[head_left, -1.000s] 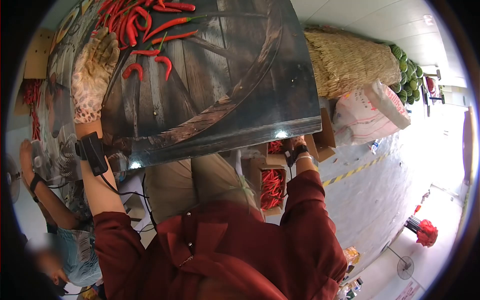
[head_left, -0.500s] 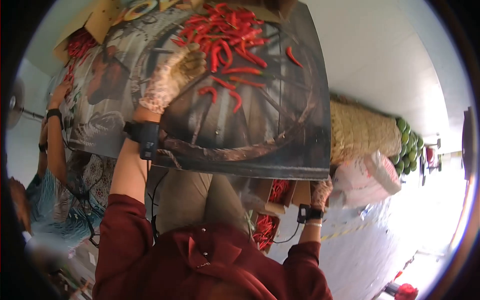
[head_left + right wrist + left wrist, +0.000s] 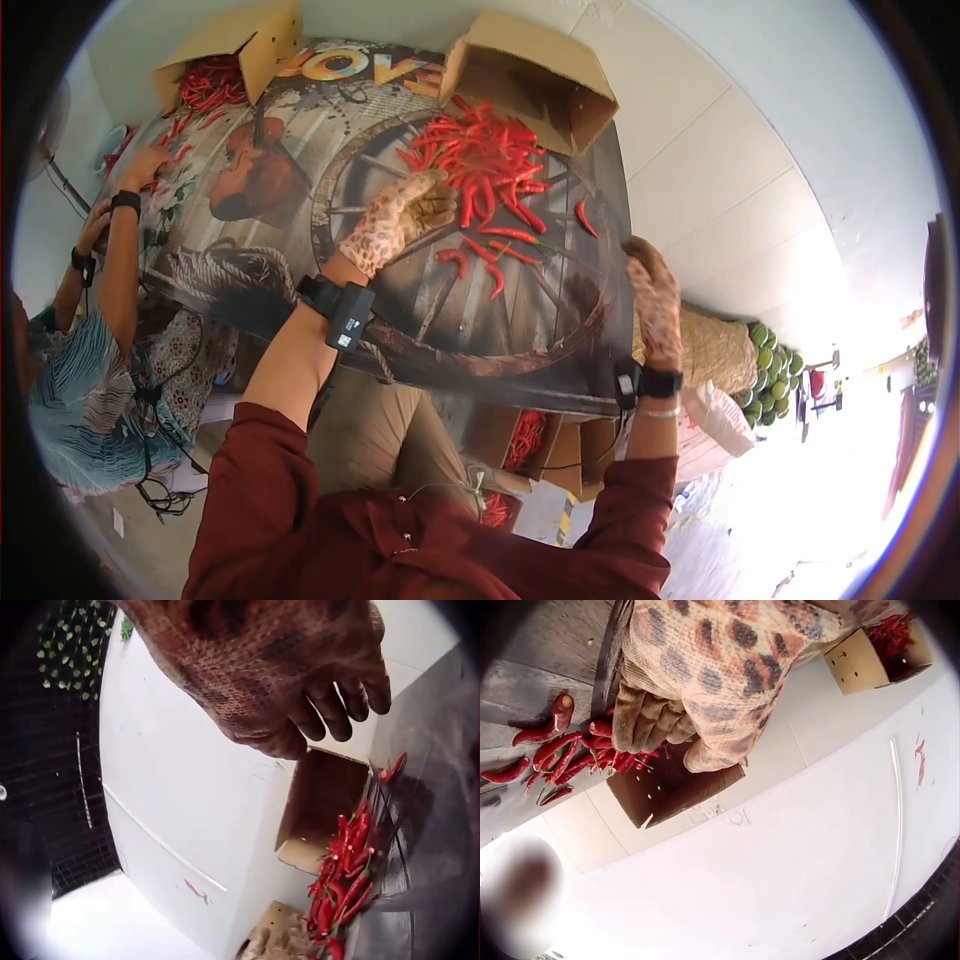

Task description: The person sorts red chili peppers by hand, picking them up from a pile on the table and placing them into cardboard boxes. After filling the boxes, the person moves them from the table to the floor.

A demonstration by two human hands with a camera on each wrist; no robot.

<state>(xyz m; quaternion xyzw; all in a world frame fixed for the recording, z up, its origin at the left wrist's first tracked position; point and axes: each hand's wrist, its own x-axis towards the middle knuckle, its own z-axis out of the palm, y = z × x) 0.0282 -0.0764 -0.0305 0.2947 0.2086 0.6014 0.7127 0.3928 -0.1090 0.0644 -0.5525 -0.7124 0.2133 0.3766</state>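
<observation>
A heap of red chili peppers lies on the printed tabletop, spilling from the mouth of an open cardboard box tipped on its side. My left hand, in a leopard-print glove with a brown palm, is at the heap's near left side. Its fingers are loosely bent, and no pepper shows between them. Several single peppers lie scattered on the near side of the heap. Past the table's right edge, my gloved right hand is raised with relaxed, slightly spread fingers and holds nothing.
At the left, another person's hand reaches among peppers before a second cardboard box. Below the table's front edge stand boxes of peppers. Right of the table are a straw-coloured bundle, a white sack and watermelons.
My right hand has risen from beside the boxes below the table edge to tabletop height. The head view has shifted, showing more table. My left hand stays by the heap, its fingers now more bent.
</observation>
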